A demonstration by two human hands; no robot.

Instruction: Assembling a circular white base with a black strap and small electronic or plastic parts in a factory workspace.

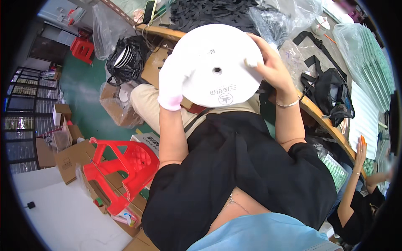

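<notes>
Between my two hands is a large round white reel point(209, 46) with a small dark hole in its middle and grey print on its face. My left hand point(171, 83), in a white glove with a pinkish cuff, grips the reel's left edge, its thumb lying on the face. On the opposite edge, my right hand point(274, 69) holds the reel with its fingers behind the rim. A white cover sits on the right thumb, which presses on the face. The reel hides the fingers behind it.
Beyond the reel, black strips point(209, 12) are heaped on the wood-edged table point(331, 125). A black bag point(331, 92) with straps lies on the right. A red stool point(125, 163) and cardboard boxes point(71, 161) stand at left. At far right is another person's hand point(361, 152).
</notes>
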